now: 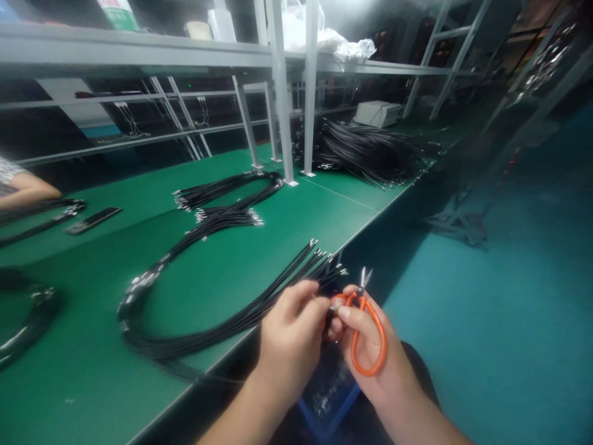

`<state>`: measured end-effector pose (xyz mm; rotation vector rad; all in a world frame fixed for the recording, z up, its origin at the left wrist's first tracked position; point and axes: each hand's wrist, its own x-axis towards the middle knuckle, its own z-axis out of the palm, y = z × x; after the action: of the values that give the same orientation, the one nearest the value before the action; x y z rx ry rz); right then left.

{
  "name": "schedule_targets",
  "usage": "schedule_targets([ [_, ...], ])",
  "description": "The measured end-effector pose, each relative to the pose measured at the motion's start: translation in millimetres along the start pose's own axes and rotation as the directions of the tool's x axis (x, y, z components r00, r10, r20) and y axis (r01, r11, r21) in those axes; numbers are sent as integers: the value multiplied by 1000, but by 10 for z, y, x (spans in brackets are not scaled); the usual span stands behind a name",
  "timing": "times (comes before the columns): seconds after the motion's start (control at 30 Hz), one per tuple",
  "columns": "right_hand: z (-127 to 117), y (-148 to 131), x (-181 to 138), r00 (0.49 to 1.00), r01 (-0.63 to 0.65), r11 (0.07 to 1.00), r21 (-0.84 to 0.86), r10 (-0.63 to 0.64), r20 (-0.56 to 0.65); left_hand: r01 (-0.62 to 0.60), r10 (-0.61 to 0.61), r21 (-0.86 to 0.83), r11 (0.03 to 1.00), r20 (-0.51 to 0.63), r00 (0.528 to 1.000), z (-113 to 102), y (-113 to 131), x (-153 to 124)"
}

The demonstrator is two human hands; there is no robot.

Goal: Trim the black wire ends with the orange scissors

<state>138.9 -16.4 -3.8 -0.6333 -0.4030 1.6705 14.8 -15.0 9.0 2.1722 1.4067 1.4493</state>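
My left hand point(291, 327) is closed, its thumb and fingertips pinching a small dark piece with a pale tip, which looks like the end of a black cable point(330, 314). My right hand point(377, 352) is shut on a pair of orange-handled scissors point(382, 346), their blades parted and pointing up. Its thumb and fingertips meet the left fingertips at the dark piece. Just beyond the left hand, a long bundle of black cables point(204, 337) curves over the green table point(222, 272), with pale-tipped ends fanning out near the table edge.
Another large heap of black cables point(365, 151) lies farther back. White shelf posts point(282, 93) rise from the table. Below my hands is a blue bin point(327, 395) with small scraps. At left are a phone-like dark object point(95, 219) and another person's arm point(30, 190).
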Motion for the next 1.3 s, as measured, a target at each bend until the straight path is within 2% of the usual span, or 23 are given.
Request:
schedule_targets([
  [0.1, 9, -15, -4, 1000, -4, 1000, -4, 4, -4, 143, -135, -107, 984, 81, 988, -90, -23, 66],
  [0.27, 4, 15, -4, 1000, 14, 1000, -6, -14, 8, 407, -289, -383, 829, 331, 898, -121, 73, 194],
  [0.37, 4, 41, 1, 1000, 10, 1000, 7, -10, 17, 484, -359, -459, 745, 336, 871, -50, 90, 180],
  [0.43, 9, 42, 1, 1000, 5, 1000, 8, -5, 10, 481, -382, -465, 743, 296, 876, -20, 50, 136],
  [0.57, 24, 16, -6, 1000, 2, 1000, 7, -2, -6, 416, -348, -321, 851, 249, 904, -66, -44, 66],
  [0.63, 29, 8, -7, 1000, -5, 1000, 9, 5, -6, 326, -290, -193, 926, 194, 937, -106, -42, 62],
  [0.7, 31, 10, -4, 1000, -6, 1000, 13, 6, 3, 177, -169, -49, 983, 139, 976, -125, -11, 71],
  [0.77, 31, 15, 1, 1000, -3, 1000, 22, 3, 18, -6, -4, 90, 996, 111, 994, -119, 19, 80],
  [0.83, 32, 16, 2, 1000, 0, 999, 34, -1, 30, -170, 152, 200, 965, 99, 983, -104, 18, 80],
  [0.9, 34, 7, -3, 999, 3, 999, 33, -4, 35, -243, 231, 257, 935, 75, 970, -104, -11, 73],
  [0.97, 42, -6, -10, 1000, 7, 1000, 31, -8, 25, -165, 163, 254, 953, 30, 986, -127, -39, 65],
  [1.03, 57, -18, -13, 1000, 19, 999, 27, -19, 6, 29, -38, 145, 989, 62, 997, -159, -34, 63],
  [1.1, 81, -25, -9, 1000, 31, 999, 18, -31, -2, 250, -231, -51, 967, 233, 944, -175, 7, 64],
  [1.17, 111, -26, -2, 999, 47, 999, 0, -47, -6, 421, -324, -208, 883, 381, 866, -157, 56, 62],
  [1.2, 126, -26, 2, 998, 55, 998, -8, -55, -8, 471, -352, -257, 844, 399, 847, -138, 71, 57],
  [1.3, 156, -33, 17, 997, 75, 997, -37, -75, -12, 533, -419, -348, 771, 353, 837, -70, 60, 33],
])
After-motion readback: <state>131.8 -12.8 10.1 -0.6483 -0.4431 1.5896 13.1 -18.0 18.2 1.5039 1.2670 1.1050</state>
